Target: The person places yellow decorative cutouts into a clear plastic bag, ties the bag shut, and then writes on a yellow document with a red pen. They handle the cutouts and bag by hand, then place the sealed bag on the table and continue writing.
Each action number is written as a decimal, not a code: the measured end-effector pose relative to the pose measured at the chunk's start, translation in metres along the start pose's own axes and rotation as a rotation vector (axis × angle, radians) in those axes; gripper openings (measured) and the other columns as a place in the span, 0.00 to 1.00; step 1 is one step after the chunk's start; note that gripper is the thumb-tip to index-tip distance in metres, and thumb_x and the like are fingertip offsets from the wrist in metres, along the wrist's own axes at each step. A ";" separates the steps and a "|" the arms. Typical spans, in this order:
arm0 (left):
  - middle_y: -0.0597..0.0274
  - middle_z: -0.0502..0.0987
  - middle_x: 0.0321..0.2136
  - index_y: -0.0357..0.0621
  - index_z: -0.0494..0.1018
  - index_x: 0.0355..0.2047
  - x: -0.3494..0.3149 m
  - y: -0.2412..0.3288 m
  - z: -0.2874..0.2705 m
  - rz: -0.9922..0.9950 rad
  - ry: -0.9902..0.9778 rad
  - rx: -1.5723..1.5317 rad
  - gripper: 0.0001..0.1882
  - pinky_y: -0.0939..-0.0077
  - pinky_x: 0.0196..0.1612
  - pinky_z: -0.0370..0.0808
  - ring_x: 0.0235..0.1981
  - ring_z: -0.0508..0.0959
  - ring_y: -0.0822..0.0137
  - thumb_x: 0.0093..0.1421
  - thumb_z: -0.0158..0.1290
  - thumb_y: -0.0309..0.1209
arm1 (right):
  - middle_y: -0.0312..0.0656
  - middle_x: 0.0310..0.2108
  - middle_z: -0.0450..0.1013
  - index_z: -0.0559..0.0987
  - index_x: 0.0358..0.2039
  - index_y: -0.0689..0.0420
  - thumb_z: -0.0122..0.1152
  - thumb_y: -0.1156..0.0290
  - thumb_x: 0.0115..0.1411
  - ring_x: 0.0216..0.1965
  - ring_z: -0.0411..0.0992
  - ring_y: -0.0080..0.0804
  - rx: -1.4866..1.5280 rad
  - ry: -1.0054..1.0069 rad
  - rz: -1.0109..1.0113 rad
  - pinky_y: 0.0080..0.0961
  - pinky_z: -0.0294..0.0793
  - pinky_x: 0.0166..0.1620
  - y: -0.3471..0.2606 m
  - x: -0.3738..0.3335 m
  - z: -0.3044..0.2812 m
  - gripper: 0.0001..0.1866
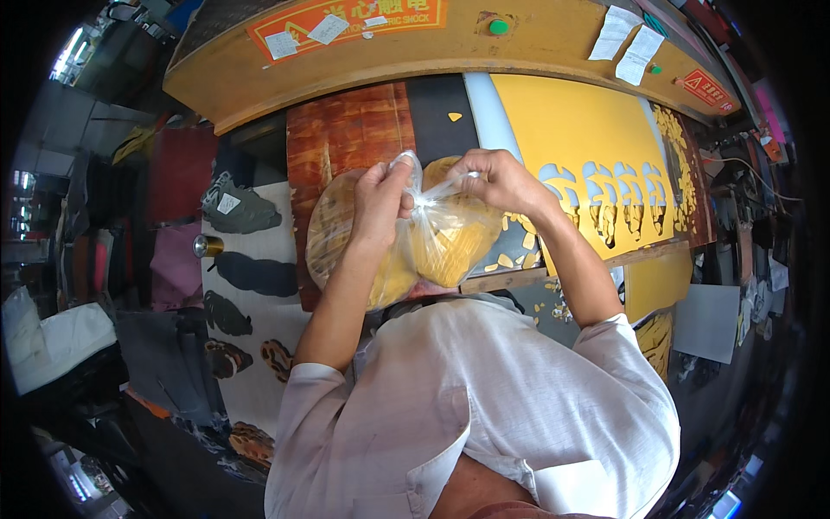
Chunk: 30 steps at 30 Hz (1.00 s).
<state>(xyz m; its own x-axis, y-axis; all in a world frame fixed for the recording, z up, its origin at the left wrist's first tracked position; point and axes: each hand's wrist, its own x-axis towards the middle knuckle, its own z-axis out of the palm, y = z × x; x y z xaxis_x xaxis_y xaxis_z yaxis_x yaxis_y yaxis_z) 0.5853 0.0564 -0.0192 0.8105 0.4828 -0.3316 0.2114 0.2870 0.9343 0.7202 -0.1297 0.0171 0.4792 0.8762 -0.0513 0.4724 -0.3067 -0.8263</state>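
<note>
A clear plastic bag (380, 281) bulges with yellow cut pieces (450, 251) and rests close against my body at the near edge of the work surface. Its neck is gathered and twisted tight, perhaps knotted, between my two hands. My left hand (382, 197) is closed on one end of the bag's neck, a loop of film rising above its fingers. On the other side, my right hand (500, 180) pinches a second end of the film and holds it stretched. The pieces' exact shape is blurred by the plastic.
Beyond my hands runs a yellow machine beam (346, 73) with a green button (498, 27). A yellow sheet (562, 121) with cut-outs lies to the right, scraps around it. A reddish-brown board (346, 125) lies under the bag; a can (207, 246) and dark cut parts (259, 275) are left.
</note>
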 end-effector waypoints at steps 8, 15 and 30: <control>0.64 0.80 0.33 0.39 0.76 0.46 -0.008 0.025 -0.016 -0.149 -0.399 -0.063 0.11 0.83 0.25 0.75 0.25 0.80 0.75 0.69 0.51 0.32 | 0.44 0.38 0.80 0.82 0.41 0.60 0.64 0.78 0.61 0.40 0.79 0.36 0.169 0.028 -0.186 0.33 0.78 0.49 -0.024 0.029 0.014 0.08; 0.64 0.78 0.26 0.38 0.76 0.39 -0.024 0.012 -0.013 0.132 -0.319 0.500 0.10 0.80 0.28 0.75 0.26 0.79 0.76 0.66 0.51 0.32 | 0.39 0.35 0.81 0.81 0.46 0.64 0.61 0.81 0.64 0.38 0.79 0.24 0.527 -0.149 -0.008 0.26 0.79 0.45 -0.019 0.037 0.019 0.10; 0.65 0.76 0.28 0.34 0.77 0.47 -0.041 0.016 -0.035 -0.250 -0.340 -0.143 0.13 0.82 0.21 0.66 0.20 0.72 0.76 0.68 0.52 0.30 | 0.35 0.40 0.78 0.80 0.54 0.64 0.60 0.70 0.69 0.40 0.74 0.19 0.783 -0.502 0.085 0.21 0.73 0.44 0.009 0.055 0.036 0.16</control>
<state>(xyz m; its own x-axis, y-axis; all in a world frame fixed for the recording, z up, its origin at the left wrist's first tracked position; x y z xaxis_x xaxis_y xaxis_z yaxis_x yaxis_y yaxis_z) 0.5368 0.0701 0.0050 0.8827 0.0916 -0.4608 0.3653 0.4830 0.7958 0.7237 -0.0711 -0.0137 0.0270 0.9764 -0.2144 -0.2704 -0.1994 -0.9419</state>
